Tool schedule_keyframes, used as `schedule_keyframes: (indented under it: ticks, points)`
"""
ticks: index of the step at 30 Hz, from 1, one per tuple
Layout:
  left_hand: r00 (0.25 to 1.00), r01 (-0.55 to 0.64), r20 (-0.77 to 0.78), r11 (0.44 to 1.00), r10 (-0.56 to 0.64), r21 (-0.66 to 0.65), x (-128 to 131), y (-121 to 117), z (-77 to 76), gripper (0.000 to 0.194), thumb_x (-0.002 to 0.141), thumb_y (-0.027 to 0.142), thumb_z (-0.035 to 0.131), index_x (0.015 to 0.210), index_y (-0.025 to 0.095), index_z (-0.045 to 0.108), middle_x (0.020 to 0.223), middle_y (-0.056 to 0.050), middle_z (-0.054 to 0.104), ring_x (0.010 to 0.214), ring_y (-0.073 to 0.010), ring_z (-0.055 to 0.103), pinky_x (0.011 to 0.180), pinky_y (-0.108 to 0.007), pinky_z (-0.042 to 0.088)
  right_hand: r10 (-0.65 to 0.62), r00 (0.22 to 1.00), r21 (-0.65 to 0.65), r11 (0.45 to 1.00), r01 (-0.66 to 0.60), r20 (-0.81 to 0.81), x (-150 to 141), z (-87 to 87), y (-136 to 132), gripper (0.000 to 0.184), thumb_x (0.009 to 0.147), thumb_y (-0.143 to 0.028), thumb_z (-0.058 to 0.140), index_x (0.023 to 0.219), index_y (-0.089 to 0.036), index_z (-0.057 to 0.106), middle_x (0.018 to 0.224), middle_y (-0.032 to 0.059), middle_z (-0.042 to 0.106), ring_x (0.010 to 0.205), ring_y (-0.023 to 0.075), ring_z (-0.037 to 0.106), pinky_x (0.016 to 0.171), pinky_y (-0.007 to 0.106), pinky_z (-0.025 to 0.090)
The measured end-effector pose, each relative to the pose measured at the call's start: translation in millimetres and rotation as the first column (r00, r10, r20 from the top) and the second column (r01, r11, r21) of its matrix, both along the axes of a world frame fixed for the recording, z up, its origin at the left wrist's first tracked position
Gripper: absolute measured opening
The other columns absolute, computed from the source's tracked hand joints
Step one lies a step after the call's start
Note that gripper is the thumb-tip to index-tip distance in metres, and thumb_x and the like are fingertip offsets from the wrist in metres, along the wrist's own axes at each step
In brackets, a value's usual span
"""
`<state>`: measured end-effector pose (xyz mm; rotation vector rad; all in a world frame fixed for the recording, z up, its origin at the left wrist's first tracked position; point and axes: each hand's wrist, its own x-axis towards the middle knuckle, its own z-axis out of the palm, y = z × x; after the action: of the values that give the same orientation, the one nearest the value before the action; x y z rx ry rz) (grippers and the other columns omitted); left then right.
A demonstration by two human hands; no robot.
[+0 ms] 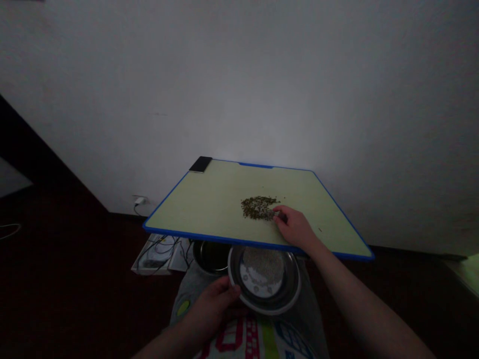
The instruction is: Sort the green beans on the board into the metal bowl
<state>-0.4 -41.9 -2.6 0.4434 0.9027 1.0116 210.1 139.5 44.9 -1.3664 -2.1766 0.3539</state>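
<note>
A white wall (239,85) fills most of the view, and a dark floor (56,279) runs along its foot. In front of the person's lap, a pale green board (194,209) with a blue rim slants across the view, its near edge above a steel bowl (288,294). Patterned grey cloth (250,339) covers the lap beneath the bowl. Just behind the bowl sits a dark metal pot (211,257), and beside that, on the floor, a white box (149,262) is tangled in black cables (159,252).

The left hand (213,306) is clamped on the bowl's rim, its fingers (228,289) curled over the edge. Pale grains (262,269) lie inside the bowl. The right hand (294,228) rests on the board, with its curled fingers (279,214) touching the right end of a small heap of dark green seeds (258,207). Whether those fingers are pinching any seeds, I cannot tell. A black phone (201,164) lies at the board's far corner, and a white plug (139,201) sits low on the wall.
</note>
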Motion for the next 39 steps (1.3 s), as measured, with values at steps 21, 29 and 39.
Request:
schedule_keyframes:
  ticks: [21,29,39]
  points:
    - [1.000,-0.008,0.022,1.000,0.008,0.010,0,-1,-8.6,0.040,0.058,0.041,0.088,0.085,0.016,0.074,0.082,-0.006,0.081,0.071,-0.0179,0.074,0.067,-0.027,0.058,0.034,0.999,0.015,0.999,-0.034,-0.017,-5,0.7,3,0.028,0.085,-0.023,0.055,0.109,-0.015,0.067,0.073,0.0040,0.067,0.066,0.0166,0.057,0.067,0.030,0.043]
    - [1.000,-0.013,0.022,1.000,0.012,0.018,-1,-1,-13.6,0.037,0.061,0.040,0.088,0.085,0.017,0.073,0.083,-0.005,0.081,0.072,-0.0185,0.074,0.066,-0.027,0.058,0.068,0.997,0.008,0.998,-0.068,-0.025,-8,0.9,8,0.028,0.085,-0.023,0.055,0.110,-0.016,0.067,0.075,0.0047,0.068,0.068,0.0172,0.058,0.068,0.030,0.043]
    - [1.000,0.007,0.029,1.000,-0.008,0.023,-3,-2,-15.7,0.033,0.066,0.038,0.085,0.090,0.018,0.074,0.085,-0.004,0.081,0.073,-0.0168,0.074,0.068,-0.026,0.058,0.101,0.995,-0.020,0.995,-0.101,-0.029,-6,0.3,8,0.026,0.085,-0.022,0.056,0.109,-0.017,0.067,0.080,0.0048,0.069,0.069,0.0166,0.059,0.069,0.030,0.044]
